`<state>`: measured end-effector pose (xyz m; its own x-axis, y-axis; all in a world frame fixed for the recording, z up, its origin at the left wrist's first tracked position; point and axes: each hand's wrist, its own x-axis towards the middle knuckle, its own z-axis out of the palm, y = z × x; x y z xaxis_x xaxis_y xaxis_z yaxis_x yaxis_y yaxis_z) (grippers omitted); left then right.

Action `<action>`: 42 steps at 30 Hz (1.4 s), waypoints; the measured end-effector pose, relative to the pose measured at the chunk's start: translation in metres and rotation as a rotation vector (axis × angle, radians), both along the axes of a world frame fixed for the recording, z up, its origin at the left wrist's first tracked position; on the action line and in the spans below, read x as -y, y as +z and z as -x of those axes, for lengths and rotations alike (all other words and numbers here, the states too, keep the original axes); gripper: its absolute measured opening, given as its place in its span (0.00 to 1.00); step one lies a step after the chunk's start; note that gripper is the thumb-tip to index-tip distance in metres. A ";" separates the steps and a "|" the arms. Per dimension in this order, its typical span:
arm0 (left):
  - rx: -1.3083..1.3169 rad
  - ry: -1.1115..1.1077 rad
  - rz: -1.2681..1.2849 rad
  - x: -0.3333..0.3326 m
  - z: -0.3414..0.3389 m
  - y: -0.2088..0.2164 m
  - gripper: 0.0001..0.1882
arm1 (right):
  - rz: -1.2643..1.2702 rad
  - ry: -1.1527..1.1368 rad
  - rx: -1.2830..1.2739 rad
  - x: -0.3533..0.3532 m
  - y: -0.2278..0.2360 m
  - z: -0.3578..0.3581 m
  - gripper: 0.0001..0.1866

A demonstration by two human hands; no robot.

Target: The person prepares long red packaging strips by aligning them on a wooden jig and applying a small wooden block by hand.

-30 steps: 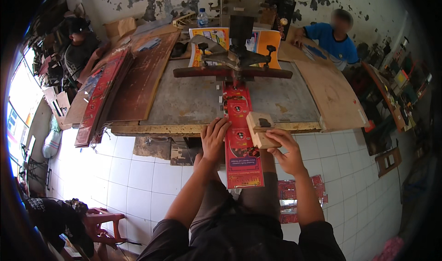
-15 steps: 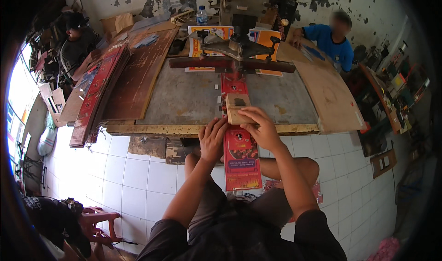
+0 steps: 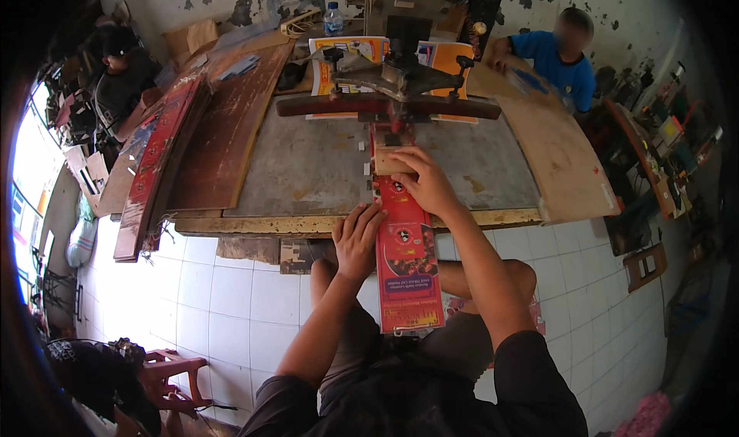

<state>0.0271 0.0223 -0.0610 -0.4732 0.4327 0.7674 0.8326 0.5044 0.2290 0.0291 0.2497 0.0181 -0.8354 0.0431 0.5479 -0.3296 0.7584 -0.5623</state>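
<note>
A long red printed strip (image 3: 406, 298), which looks like flat card or plastic sheet, runs from above my lap over the front edge of the table and back under the dark metal bar (image 3: 319, 106) of a press-like machine. My right hand (image 3: 428, 183) grips a small wooden block (image 3: 392, 162) that rests on the strip, short of the bar. At the table's front edge my left hand (image 3: 360, 241) lies with its fingers stretched out, their tips against the strip's left side. Small white pieces (image 3: 361, 157) lie left of the strip.
A stack of long red strips (image 3: 158, 167) lies on the left boards. A brown board (image 3: 550, 160) covers the right side of the table. Orange printed sheets (image 3: 444, 60) and a water bottle (image 3: 333, 20) stand behind the bar. Two people sit at the far sides; another is at lower left.
My right hand has pushed the wooden block away from me along the strip, toward the bar. My left hand stays near the front edge, a little lower in view.
</note>
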 end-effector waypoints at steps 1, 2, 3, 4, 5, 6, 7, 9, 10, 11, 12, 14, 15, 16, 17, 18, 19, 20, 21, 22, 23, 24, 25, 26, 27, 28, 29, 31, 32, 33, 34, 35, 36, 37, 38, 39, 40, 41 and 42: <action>0.003 0.000 0.005 0.000 0.000 -0.001 0.24 | -0.001 -0.002 -0.004 0.001 0.001 -0.001 0.23; 0.006 -0.001 0.009 0.001 0.001 -0.001 0.23 | -0.002 -0.004 -0.008 0.002 0.002 -0.002 0.23; 0.005 0.009 0.013 0.001 0.000 -0.001 0.23 | -0.004 -0.003 -0.013 0.003 0.001 -0.002 0.23; 0.003 0.014 0.016 0.000 -0.001 0.000 0.22 | -0.007 -0.006 -0.019 0.002 0.000 -0.003 0.23; 0.002 0.019 0.019 0.000 -0.001 0.001 0.22 | -0.011 -0.008 -0.025 0.002 0.000 -0.004 0.23; 0.007 0.019 0.018 0.000 -0.002 0.001 0.21 | -0.017 -0.005 -0.032 0.001 -0.001 -0.004 0.23; 0.011 0.019 0.015 0.000 -0.002 0.002 0.21 | -0.025 -0.002 -0.041 0.001 0.000 -0.004 0.23; 0.016 0.019 0.014 -0.001 -0.002 0.002 0.20 | -0.022 0.003 -0.048 0.000 -0.001 -0.004 0.23; 0.018 0.023 0.015 -0.001 -0.002 0.001 0.20 | -0.013 0.008 -0.046 0.000 -0.001 -0.002 0.23; 0.019 0.026 0.017 -0.001 -0.001 0.000 0.20 | -0.003 0.012 -0.045 0.000 -0.001 -0.001 0.23; 0.018 0.030 0.021 -0.001 -0.001 -0.001 0.20 | -0.044 -0.019 -0.077 0.001 -0.001 -0.002 0.23; 0.015 0.039 0.027 -0.001 0.000 -0.002 0.19 | -0.127 -0.078 -0.143 0.006 0.004 -0.005 0.23; 0.020 0.040 0.026 -0.001 0.000 -0.002 0.19 | -0.134 -0.082 -0.145 0.006 0.005 -0.006 0.22; 0.024 0.039 0.027 -0.001 0.000 -0.002 0.19 | -0.140 -0.088 -0.148 0.006 0.005 -0.007 0.22; 0.029 0.038 0.027 -0.001 0.000 -0.001 0.19 | -0.147 -0.093 -0.152 0.005 0.006 -0.007 0.22; 0.028 0.037 0.028 0.000 -0.001 0.000 0.19 | -0.152 -0.094 -0.155 0.005 0.005 -0.007 0.21; 0.027 0.036 0.027 -0.001 -0.001 0.001 0.19 | -0.160 -0.093 -0.160 0.004 0.005 -0.007 0.21; 0.025 0.035 0.025 -0.001 -0.001 0.002 0.19 | -0.167 -0.093 -0.165 0.004 0.005 -0.006 0.20; 0.025 0.034 0.025 -0.001 -0.001 0.003 0.19 | -0.163 -0.092 -0.165 0.003 0.005 -0.005 0.20; 0.026 0.036 0.024 -0.001 -0.002 0.003 0.19 | -0.160 -0.088 -0.164 0.003 0.004 -0.004 0.19; 0.027 0.038 0.023 -0.001 -0.002 0.003 0.19 | -0.157 -0.084 -0.163 0.002 0.004 -0.003 0.19; 0.026 0.036 0.024 0.000 -0.002 0.002 0.19 | -0.141 -0.087 -0.155 0.002 0.004 -0.002 0.18; 0.026 0.034 0.025 0.000 -0.001 0.002 0.19 | -0.126 -0.090 -0.145 0.002 0.004 -0.002 0.18; 0.027 0.031 0.026 0.000 -0.001 0.002 0.19 | -0.110 -0.093 -0.135 0.002 0.004 -0.001 0.17; 0.027 0.032 0.024 0.000 -0.002 0.002 0.19 | -0.122 -0.093 -0.137 0.002 0.004 -0.002 0.17; 0.024 0.031 0.022 0.000 -0.002 0.004 0.19 | -0.135 -0.095 -0.142 0.002 0.005 -0.002 0.17; 0.022 0.029 0.020 -0.001 -0.002 0.004 0.19 | -0.147 -0.098 -0.147 0.002 0.005 -0.002 0.17; 0.009 0.035 0.024 0.000 -0.001 0.003 0.19 | -0.157 -0.103 -0.147 0.002 0.004 -0.002 0.17; 0.003 0.037 0.027 -0.001 -0.001 0.003 0.19 | -0.162 -0.107 -0.147 0.001 0.004 -0.002 0.17; 0.003 0.038 0.027 -0.001 -0.001 0.003 0.19 | -0.163 -0.108 -0.146 0.000 0.003 -0.002 0.17; 0.001 0.040 0.028 -0.001 -0.001 0.003 0.19 | -0.162 -0.110 -0.147 0.000 0.002 -0.002 0.17; 0.000 0.041 0.029 0.000 -0.001 0.003 0.19 | -0.162 -0.112 -0.147 -0.001 0.001 -0.001 0.17; 0.008 0.038 0.028 0.000 -0.002 0.004 0.19 | -0.161 -0.112 -0.147 -0.001 0.001 -0.001 0.17; 0.014 0.035 0.029 0.000 -0.002 0.005 0.19 | -0.157 -0.114 -0.150 -0.002 0.000 -0.001 0.17; 0.019 0.031 0.030 0.000 -0.003 0.007 0.19 | -0.154 -0.115 -0.152 -0.001 0.000 -0.001 0.17; 0.037 0.024 0.027 0.000 -0.004 0.007 0.20 | -0.147 -0.114 -0.148 -0.001 0.000 -0.002 0.17; 0.052 0.018 0.025 0.000 -0.004 0.008 0.21 | -0.139 -0.112 -0.147 -0.001 0.002 -0.001 0.17; 0.067 0.014 0.022 0.001 -0.004 0.009 0.21 | -0.131 -0.109 -0.146 0.000 0.003 -0.001 0.17; 0.093 0.000 0.044 0.004 -0.005 0.012 0.23 | -0.144 -0.111 -0.149 0.001 0.004 -0.002 0.16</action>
<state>0.0324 0.0179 -0.0490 -0.5415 0.4648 0.7005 0.8086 0.5160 0.2828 0.0313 0.2487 0.0220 -0.7396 0.0427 0.6717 -0.3110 0.8634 -0.3973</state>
